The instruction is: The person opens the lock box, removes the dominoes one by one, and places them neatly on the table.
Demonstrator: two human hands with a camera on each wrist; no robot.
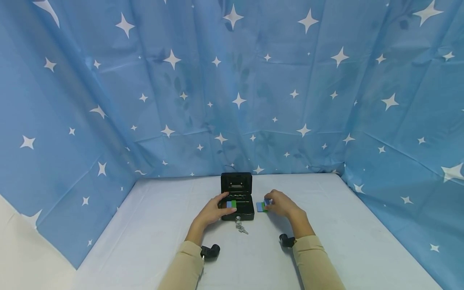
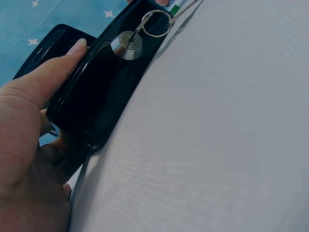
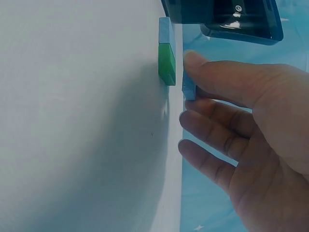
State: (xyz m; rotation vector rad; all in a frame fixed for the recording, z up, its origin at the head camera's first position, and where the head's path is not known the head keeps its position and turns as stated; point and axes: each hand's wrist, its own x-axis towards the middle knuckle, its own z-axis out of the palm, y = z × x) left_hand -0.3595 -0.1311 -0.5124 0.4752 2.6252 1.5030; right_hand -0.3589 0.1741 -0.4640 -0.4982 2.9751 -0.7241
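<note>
A black cash box [image 1: 246, 216] stands on the table with its lid [image 1: 226, 182] raised. My left hand [image 1: 211, 211] grips its left side, the thumb lying over the front rim and the fingers round the side wall. Inside the box, near that hand, is a blue-and-green block [image 1: 231, 204]. Between the thumb and fingers of my right hand [image 1: 284, 204], a small blue block [image 3: 189, 88] is pinched just right of the box. Close beside it, a second blue-and-green block [image 3: 166, 58] rests on the table.
Keys [image 1: 242, 229] on a ring hang from the round silver lock [image 2: 127, 44] on the box's front and reach the tabletop. White cloth covers the table [image 1: 163, 217]. A blue star-patterned curtain [image 1: 203, 80] closes off the back and sides.
</note>
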